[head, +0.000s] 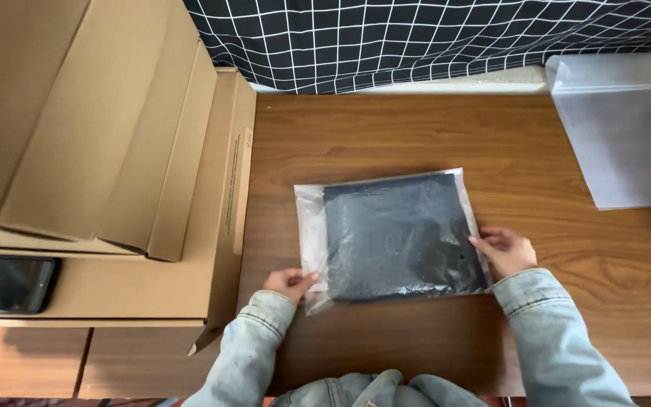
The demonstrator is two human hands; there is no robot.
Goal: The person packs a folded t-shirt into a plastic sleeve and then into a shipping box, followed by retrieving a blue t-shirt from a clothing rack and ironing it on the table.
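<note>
A stack of flattened cardboard boxes (107,143) fills the left side of the view, its right edge lying over the left end of the bench (386,128) and standing near the left hand (289,284); a long printed strip runs down that edge, too small to make out. A dark phone (7,283) lies on the cardboard at the far left, well apart from the hands. At the right rear corner of the bench lies a pile of frosted, pale grey plastic bags (619,128), flat and rectangular, apart from the right hand (505,251). In the middle of the bench, between the two hands, lies a clear plastic bag (393,237) with a folded dark garment (401,240) inside, flat and turned slightly askew. The left hand's fingers pinch the bag's near left corner; the right hand's fingers rest curled against its right edge, pressing on the plastic. Both arms wear pale denim sleeves (250,347). The bench is dark wood-grain brown with bare surface all round the bag. Behind it hangs a black cloth with a white grid pattern (431,38).
</note>
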